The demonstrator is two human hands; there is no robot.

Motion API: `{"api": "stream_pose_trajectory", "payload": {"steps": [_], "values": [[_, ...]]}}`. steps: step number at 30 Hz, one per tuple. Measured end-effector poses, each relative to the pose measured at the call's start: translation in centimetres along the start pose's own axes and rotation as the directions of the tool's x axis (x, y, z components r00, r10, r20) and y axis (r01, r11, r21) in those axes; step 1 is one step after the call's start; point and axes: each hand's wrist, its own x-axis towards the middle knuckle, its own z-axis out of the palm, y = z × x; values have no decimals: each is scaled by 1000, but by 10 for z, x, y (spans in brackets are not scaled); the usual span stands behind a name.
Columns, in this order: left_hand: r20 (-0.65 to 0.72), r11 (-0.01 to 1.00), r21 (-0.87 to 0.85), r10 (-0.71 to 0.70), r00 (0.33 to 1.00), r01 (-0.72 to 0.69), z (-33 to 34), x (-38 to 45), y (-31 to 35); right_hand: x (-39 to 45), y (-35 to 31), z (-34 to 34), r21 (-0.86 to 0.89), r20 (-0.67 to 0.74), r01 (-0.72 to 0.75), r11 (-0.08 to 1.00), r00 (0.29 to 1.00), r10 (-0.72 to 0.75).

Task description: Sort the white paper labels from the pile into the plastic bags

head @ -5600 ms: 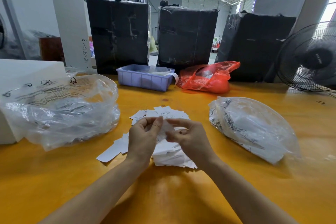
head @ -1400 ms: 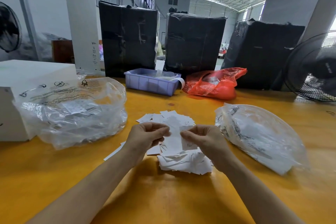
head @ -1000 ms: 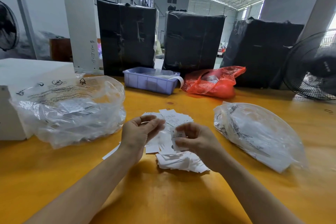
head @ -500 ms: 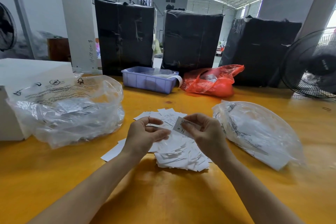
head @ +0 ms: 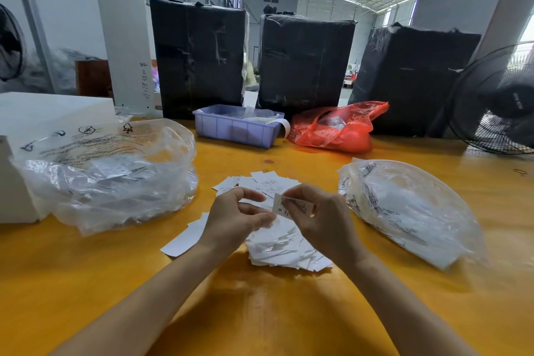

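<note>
A loose pile of white paper labels [head: 284,248] lies on the yellow table in front of me. My right hand [head: 323,220] pinches one small label [head: 284,206] marked with an "S", held just above the pile. Beside it, my left hand [head: 234,217] hovers over the pile with curled fingers; whether it holds a label I cannot tell. A clear plastic bag [head: 109,179] with labels inside sits to the left. A second clear plastic bag [head: 410,208] with labels lies to the right.
A white box [head: 43,115] stands behind the left bag. At the back are a lavender tray [head: 234,128], a red plastic bag [head: 335,130] and three black wrapped bales [head: 199,55]. A black fan [head: 500,101] stands at the far right.
Both hands lifted off the pile. My right hand picked up one label and raised it between the hands; my left hand let go of its paper and closed in beside it.
</note>
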Motion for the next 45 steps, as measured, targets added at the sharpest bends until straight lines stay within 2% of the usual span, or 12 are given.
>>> {"api": "stream_pose_trajectory", "payload": {"steps": [5,15,18,22,27,30,33,41,45], "values": [[29,1000,12,14,999,-14,2,-1,0,0,2,-1,-51,-9,11,999,1000,-12],[51,999,38,27,998,-29,-2,1,1,0,3,-2,-46,102,-22,999,994,26],[56,998,45,44,997,-47,-1,1,0,1,4,-3,23,168,-110,994,980,105],[47,996,57,67,997,-70,0,1,-2,2,6,-2,121,316,-276,954,921,226],[77,992,91,86,993,-93,0,1,-2,3,5,-4,257,366,-418,871,877,312],[115,985,127,98,988,-113,3,-1,-2,3,4,-5,255,389,-447,857,859,333],[94,979,154,122,988,-136,2,-1,-2,4,4,-6,214,457,-485,848,817,352],[140,980,158,97,985,-118,4,-2,0,5,0,-11,182,556,-486,855,768,318],[220,975,164,109,969,-147,6,-5,2,3,0,-10,108,521,-387,916,806,280]]}}
